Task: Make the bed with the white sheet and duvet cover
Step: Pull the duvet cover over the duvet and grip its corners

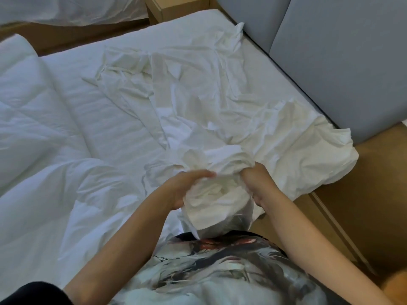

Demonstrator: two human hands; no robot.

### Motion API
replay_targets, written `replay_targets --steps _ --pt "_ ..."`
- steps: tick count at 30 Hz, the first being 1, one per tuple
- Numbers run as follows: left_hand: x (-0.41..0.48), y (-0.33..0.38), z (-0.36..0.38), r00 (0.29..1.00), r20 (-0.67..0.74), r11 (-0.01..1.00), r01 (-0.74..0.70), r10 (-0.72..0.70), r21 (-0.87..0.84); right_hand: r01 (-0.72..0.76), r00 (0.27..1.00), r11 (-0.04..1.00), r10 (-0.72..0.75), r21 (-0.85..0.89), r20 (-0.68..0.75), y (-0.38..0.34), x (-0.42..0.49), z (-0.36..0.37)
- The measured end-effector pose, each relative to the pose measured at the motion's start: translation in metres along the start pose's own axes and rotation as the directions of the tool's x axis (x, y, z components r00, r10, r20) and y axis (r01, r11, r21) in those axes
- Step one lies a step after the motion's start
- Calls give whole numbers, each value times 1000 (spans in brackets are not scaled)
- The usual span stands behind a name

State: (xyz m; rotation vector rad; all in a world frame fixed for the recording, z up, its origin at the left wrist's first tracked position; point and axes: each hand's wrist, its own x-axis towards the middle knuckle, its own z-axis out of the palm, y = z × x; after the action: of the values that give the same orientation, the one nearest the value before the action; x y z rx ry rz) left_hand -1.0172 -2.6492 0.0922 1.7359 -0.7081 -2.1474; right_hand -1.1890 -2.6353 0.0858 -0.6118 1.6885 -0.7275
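A crumpled white duvet cover (198,102) lies spread over the mattress (114,119), reaching the grey headboard side. Its near end is gathered into a bunch (218,201) in front of my chest. My left hand (187,186) holds the bunch from the left, fingers laid over the top of the cloth. My right hand (255,181) grips the bunch from the right, fingers buried in the folds. A thick white quilted duvet (33,119) lies piled along the left side of the bed and runs down toward me.
The grey padded headboard (330,51) stands at the right. A tan wooden bed frame and floor (363,194) show at the right, beyond the mattress corner. A wooden bedside unit (176,9) sits at the top, with a second white bed (77,9) behind it.
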Motion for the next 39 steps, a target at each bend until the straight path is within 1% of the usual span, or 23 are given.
replay_targets --steps 1,3,4,5,6,8,10,13,15,17,18,20,21,22,24,26,27,30,32,35,37,38,39 --pt "8 -5 -3 998 -64 960 20 -2 279 -25 999 997 22 73 47 -1 0 4" --pt "24 -14 -9 969 -189 655 40 158 755 -69 995 980 53 186 89 1 -2 12" --pt "33 -18 -14 937 -209 535 28 280 844 -85 993 975 65 205 103 4 -4 16" --pt "38 -19 -18 899 -232 530 0 370 848 -101 988 975 75 200 134 7 -5 18" --pt "41 -17 -23 866 -303 655 -38 399 754 -102 982 980 71 172 177 9 -7 17" --pt "38 -9 -30 879 -403 960 -177 254 218 -84 950 992 52 91 308 11 -10 10" --pt "28 0 -28 968 -197 935 -206 153 -289 1 927 993 43 -118 373 13 -11 7" --pt "15 0 -10 983 -51 847 -177 175 -501 97 984 889 -17 -448 179 16 -5 15" --pt "8 -6 -3 993 1 863 -102 119 -495 31 999 980 -27 -197 26 12 2 16" --pt "-2 -10 -2 998 60 931 -5 28 -364 -5 999 986 13 166 -46 4 7 9" --pt "-2 -12 -4 999 53 982 14 -4 -189 -13 998 964 28 264 -52 1 9 8" --pt "4 -17 -9 994 -100 946 -18 53 325 -52 999 946 50 320 15 3 8 11" --pt "9 -19 -11 966 -199 857 -42 167 514 -77 996 957 60 278 71 6 7 15" --pt "13 -19 -14 916 -287 818 -72 280 571 -106 987 969 75 223 145 9 5 18" --pt "21 -10 -26 852 -452 958 -174 262 227 -171 942 974 117 150 314 14 2 18" --pt "22 0 -36 917 -371 932 -253 145 -260 -182 912 980 138 79 386 14 0 15" --pt "23 2 -36 952 -266 882 -251 151 -398 -131 927 991 130 -23 352 15 1 16" --pt "9 -1 -18 982 -52 789 -178 183 -588 90 991 862 -31 -499 127 17 10 21" --pt "5 -9 -9 985 38 775 -107 167 -623 128 987 841 -160 -526 -15 13 13 22" --pt "0 -12 -17 990 88 912 -68 113 -405 23 992 1000 -21 11 -125 0 16 10" --pt "5 -11 -25 994 -79 993 -69 77 98 -75 997 957 81 280 -11 -2 15 10" --pt "8 -12 -27 978 -175 905 -30 114 424 -101 995 931 97 352 27 0 13 14" --pt "12 -11 -28 953 -234 734 19 191 679 -110 994 914 98 390 50 2 11 18"
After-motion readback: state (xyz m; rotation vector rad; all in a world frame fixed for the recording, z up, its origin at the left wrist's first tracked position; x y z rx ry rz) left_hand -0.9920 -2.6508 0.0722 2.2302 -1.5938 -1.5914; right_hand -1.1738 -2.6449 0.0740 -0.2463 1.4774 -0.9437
